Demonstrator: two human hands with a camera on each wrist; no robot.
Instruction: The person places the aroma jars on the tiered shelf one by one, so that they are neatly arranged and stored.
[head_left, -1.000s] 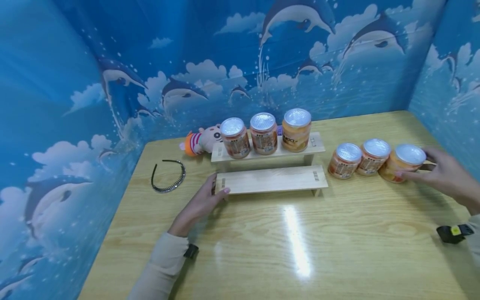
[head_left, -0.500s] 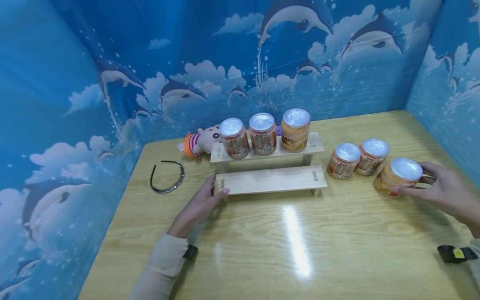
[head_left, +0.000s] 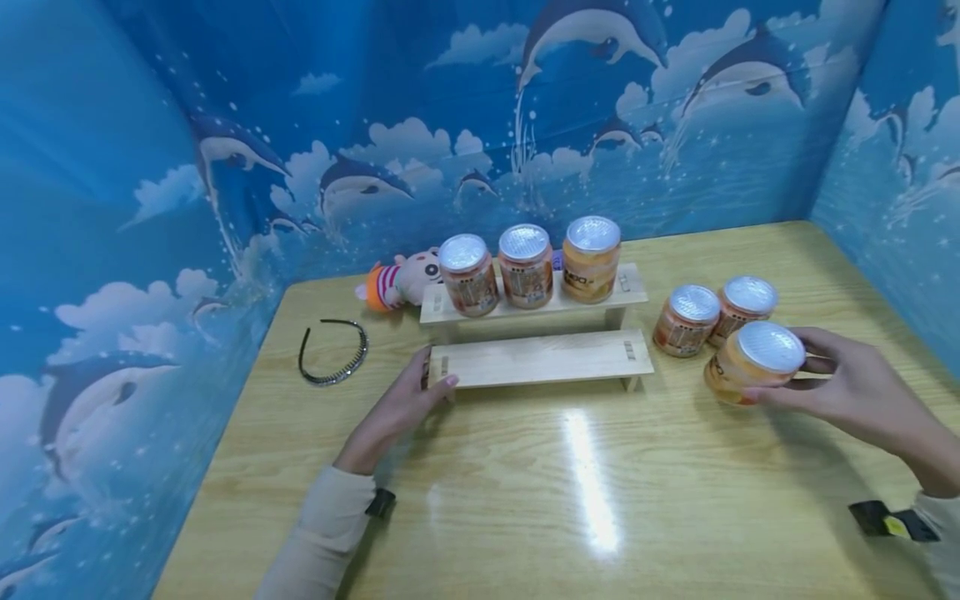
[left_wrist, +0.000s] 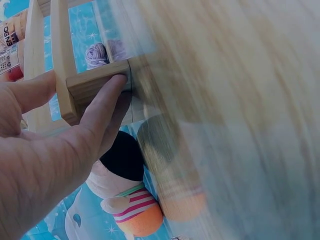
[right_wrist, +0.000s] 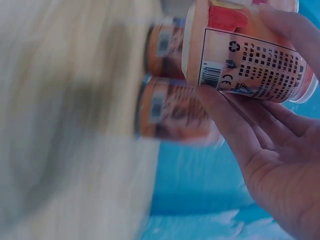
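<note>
Grips can [head_left: 742, 367], lid up, in right hand [head_left: 843, 379], right of shelf [head_left: 536, 360]. Holds shelf's left end with left hand [head_left: 403, 396]

The bare left hand [head_left: 399, 406], beyond a pale beige sleeve [head_left: 322, 525], extends forward, left thumb [left_wrist: 37, 92] opposed to left fingers [left_wrist: 102, 105] in a pinch. The bare right hand [head_left: 855, 387] angles inward, right thumb [head_left: 783, 397] and right fingers [right_wrist: 231, 124] gripping.
</note>
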